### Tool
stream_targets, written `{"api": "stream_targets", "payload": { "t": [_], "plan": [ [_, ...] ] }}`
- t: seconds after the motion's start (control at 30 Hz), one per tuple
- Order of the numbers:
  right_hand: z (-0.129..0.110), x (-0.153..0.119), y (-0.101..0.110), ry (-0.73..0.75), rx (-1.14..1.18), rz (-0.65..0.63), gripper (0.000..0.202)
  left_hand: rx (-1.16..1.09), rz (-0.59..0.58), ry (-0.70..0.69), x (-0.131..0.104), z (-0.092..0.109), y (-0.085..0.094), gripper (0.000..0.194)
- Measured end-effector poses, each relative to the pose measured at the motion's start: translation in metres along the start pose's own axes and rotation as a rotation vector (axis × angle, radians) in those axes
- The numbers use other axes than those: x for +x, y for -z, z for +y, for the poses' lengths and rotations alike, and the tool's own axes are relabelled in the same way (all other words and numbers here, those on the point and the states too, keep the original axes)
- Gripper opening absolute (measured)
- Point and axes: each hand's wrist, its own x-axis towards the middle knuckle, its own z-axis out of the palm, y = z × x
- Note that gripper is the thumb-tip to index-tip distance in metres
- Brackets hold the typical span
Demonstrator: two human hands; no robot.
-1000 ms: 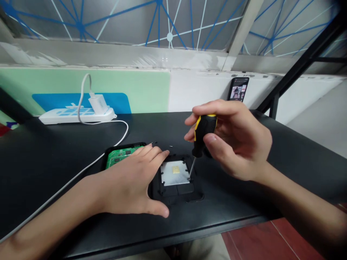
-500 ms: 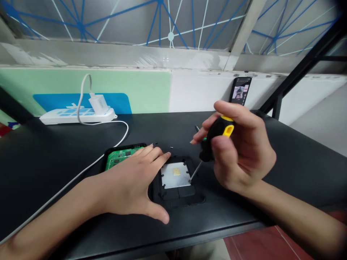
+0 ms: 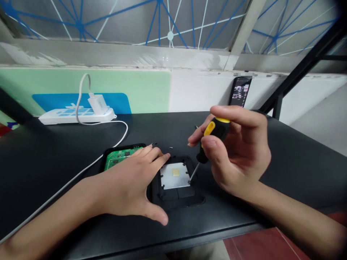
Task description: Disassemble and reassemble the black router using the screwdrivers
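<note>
My right hand (image 3: 241, 148) is closed round the black and yellow handle of a screwdriver (image 3: 217, 131). The screwdriver leans, its tip at the lower right corner of a silver metal plate (image 3: 175, 182), which has a small yellowish pad (image 3: 176, 172) in its middle. That plate sits in a black plastic cover (image 3: 185, 194) lying on the table. With fingers spread, my left hand (image 3: 130, 186) rests over the cover's left side and holds nothing. Partly hidden under it is a green circuit board (image 3: 115, 159) in a black housing (image 3: 104, 162).
A small screw (image 3: 171, 147) lies on the black table (image 3: 67, 151) behind the cover. Behind my right fingers, another tool's tip (image 3: 196, 127) shows. A white power strip (image 3: 62, 117) with a charger (image 3: 97, 104) and cable stands at the back left. A phone (image 3: 240, 92) leans on the wall.
My right hand has turned the screwdriver handle and shifted slightly left; the yellow patch now faces another way. The tip stays at the plate's corner. My left hand has barely moved.
</note>
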Motion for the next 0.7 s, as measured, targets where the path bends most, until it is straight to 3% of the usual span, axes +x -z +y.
{"api": "stream_targets", "payload": {
  "t": [0.1,0.27,0.4,0.7],
  "plan": [
    [0.0031,0.0002,0.0021,0.033,-0.019,0.013,0.029,-0.017,0.024,-0.008,-0.0009,-0.0005,-0.0005,0.117],
    [0.0032,-0.0023,0.0001,-0.041,0.197,-0.052,0.029,-0.021,0.013,-0.002,-0.0016,-0.0013,-0.0006,0.116],
    [-0.0007,-0.0033,0.0011,-0.1,0.127,-0.088,0.031,0.009,-0.004,0.001,-0.0016,-0.0004,-0.0003,0.118],
    [0.0018,-0.0015,0.0046,0.013,0.036,-0.047,0.036,0.034,-0.021,0.015,-0.0001,0.0016,0.001,0.12]
  ]
}}
